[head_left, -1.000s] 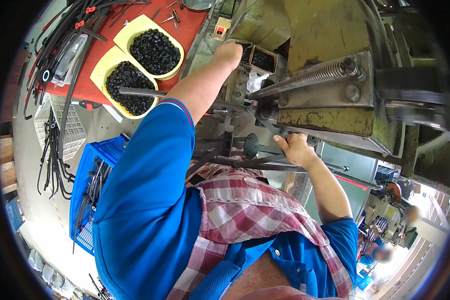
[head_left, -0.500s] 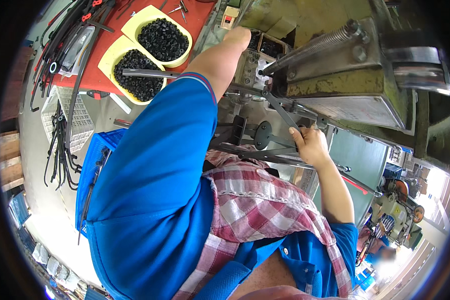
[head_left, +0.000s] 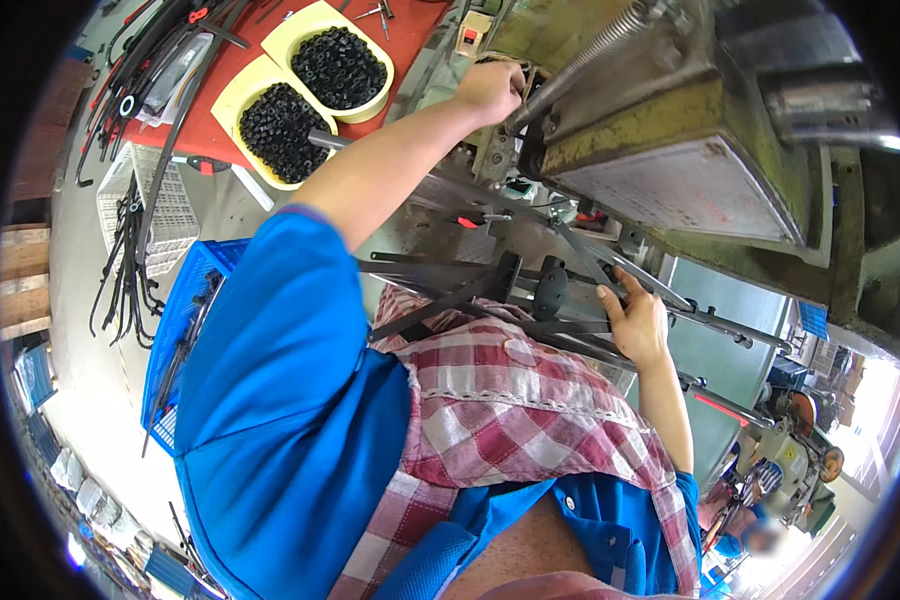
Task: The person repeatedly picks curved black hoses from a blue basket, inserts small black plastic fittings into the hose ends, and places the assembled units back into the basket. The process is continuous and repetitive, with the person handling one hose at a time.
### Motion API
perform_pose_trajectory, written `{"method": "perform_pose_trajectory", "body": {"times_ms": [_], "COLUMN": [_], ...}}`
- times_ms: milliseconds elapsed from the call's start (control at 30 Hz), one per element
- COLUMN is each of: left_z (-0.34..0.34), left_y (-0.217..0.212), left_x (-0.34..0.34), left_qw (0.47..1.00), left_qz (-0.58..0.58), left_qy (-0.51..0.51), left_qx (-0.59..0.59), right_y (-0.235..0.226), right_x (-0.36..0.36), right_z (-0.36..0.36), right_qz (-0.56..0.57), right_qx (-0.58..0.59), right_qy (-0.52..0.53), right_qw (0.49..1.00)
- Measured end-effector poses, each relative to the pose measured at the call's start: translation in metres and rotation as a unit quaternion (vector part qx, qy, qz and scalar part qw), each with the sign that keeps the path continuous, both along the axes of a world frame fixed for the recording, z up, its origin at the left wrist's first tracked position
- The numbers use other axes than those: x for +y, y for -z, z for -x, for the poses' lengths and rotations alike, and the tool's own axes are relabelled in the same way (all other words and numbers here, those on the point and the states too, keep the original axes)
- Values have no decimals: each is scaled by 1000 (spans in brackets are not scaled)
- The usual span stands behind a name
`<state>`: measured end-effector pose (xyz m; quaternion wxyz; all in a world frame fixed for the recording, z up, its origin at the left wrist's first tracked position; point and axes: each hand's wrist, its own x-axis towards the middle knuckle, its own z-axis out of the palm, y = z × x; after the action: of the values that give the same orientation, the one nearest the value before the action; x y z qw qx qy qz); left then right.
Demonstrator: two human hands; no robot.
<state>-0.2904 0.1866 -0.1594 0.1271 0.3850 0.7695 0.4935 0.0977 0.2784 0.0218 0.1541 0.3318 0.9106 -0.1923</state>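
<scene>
My left hand [head_left: 495, 92] is at the machine [head_left: 660, 150], beside its coil spring [head_left: 610, 45]. Its fingers are curled together, and whatever they may hold is hidden. In front of my body lies a frame of dark grey metal tubes [head_left: 580, 248] with black round joint pieces [head_left: 551, 290]. My right hand [head_left: 638, 320] grips this metal tube frame near the machine's lower edge, thumb and fingers around one bar. A tube end [head_left: 330, 140] sticks out on the left, past my left forearm.
Two yellow bins [head_left: 378, 105] of small black ring-like parts stand on a red tabletop [head_left: 205, 115]. Below are a white crate [head_left: 175, 225] with black cables over it and a blue crate [head_left: 160, 385]. A person [head_left: 745, 525] is at the far right.
My left hand has moved slightly right and down toward the machine's spring, its fingers now in sight. My right hand sits a little lower, and the tube frame has shifted and turned.
</scene>
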Motion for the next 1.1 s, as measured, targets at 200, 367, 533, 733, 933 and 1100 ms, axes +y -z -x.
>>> {"method": "perform_pose_trajectory", "body": {"times_ms": [200, 367, 533, 733, 933, 1100], "left_z": [-79, -88, -101, -112, -98, -89], "left_y": [-70, -90, -80, -74, -111, -141], "left_x": [-72, -70, -79, -110, -155, -119], "left_qw": [979, 975, 981, 973, 896, 863], "left_qz": [54, 105, 98, 156, 333, 375], "left_qy": [177, 191, 154, 139, 225, 234], "left_qx": [89, -47, 58, 101, 188, 245], "right_y": [4, 8, 12, 28, 17, -10], "right_x": [7, 8, 5, 6, 7, 27], "right_z": [-26, -39, -35, -41, -44, -62], "right_qz": [-43, -37, -41, -42, -47, -62], "right_qx": [64, 84, 22, 29, 75, 72], "right_qy": [-5, -16, -19, -44, -34, 16], "right_qw": [997, 996, 999, 998, 996, 995]}}
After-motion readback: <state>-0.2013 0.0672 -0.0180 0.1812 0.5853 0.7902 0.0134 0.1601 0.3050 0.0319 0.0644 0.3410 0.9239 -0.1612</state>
